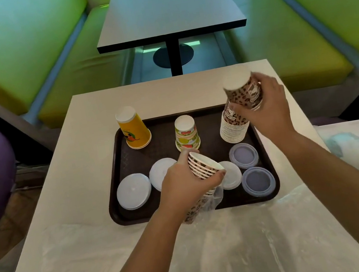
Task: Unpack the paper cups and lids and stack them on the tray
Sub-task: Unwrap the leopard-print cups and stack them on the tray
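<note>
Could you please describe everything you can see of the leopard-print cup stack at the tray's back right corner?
The leopard-print cup stack is a nested column of upside-down paper cups, brown-spotted with white rolled rims banding its lower part. It stands on the dark brown tray, behind two bluish lids. The right hand grips the topmost cups, tilted, at the stack's top, white base upward.

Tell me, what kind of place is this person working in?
Probably a fast-food restaurant or café: green booth benches flank a dark pedestal table, and a brown serving tray in front holds upside-down paper cups and plastic lids.
</note>
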Demonstrator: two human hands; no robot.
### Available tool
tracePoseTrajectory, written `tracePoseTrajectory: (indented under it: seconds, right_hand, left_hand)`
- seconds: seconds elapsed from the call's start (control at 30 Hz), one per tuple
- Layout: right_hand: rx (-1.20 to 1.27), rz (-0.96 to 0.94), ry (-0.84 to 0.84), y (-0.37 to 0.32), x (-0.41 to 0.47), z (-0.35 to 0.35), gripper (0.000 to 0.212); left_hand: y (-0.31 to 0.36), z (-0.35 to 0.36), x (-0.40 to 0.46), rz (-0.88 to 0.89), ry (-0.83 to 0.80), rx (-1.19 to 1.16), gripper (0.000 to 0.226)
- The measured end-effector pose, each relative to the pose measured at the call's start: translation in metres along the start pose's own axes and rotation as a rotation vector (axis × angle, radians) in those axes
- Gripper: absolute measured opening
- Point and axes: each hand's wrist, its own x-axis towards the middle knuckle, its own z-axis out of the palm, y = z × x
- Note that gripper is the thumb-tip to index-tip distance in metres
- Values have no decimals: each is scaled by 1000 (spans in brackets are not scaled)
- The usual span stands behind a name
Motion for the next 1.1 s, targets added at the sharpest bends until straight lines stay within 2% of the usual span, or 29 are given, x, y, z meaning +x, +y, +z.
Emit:
tracePoseTrajectory:
  seconds: [0.2, 0.47, 0.63, 0.7, 0.8, 0.83, 0.9, 1.03, 1.1]
  right_hand:
    - [133, 272, -66, 21, 8, 25, 71]
    - [93, 285, -87, 39, 1, 46, 67]
    - [49, 297, -98, 40, -3, 46, 74]
    - [3, 235, 9, 31, -12, 40, 77]
    - [38, -44, 219, 4, -29, 27, 65]
    - [82, -115, 227, -6, -36, 23, 60]
    - [209, -157, 52, -22, -49, 18, 53]
    - [227, -66, -585, -36, -70, 20, 58]
    - [214, -12, -732, -36, -76, 21, 67]
  left_hand:
    - [-5, 4, 6, -19, -9, 11, 60]
    - [-6, 3, 10, -32, 1, 61, 60]
    - [-5, 3, 11, -83, -24, 65, 62]
    - [-5, 3, 11, -105, -40, 60, 65]
    - [-7, 2, 11, -122, -47, 60, 68]
    - [-7, 2, 10, -122, -46, 59, 69]
    - [-7, 1, 8, -119, -44, 59, 71]
    - [-2, 0, 5, -83, -38, 88, 65]
    - [2, -1, 3, -56, -33, 127, 62]
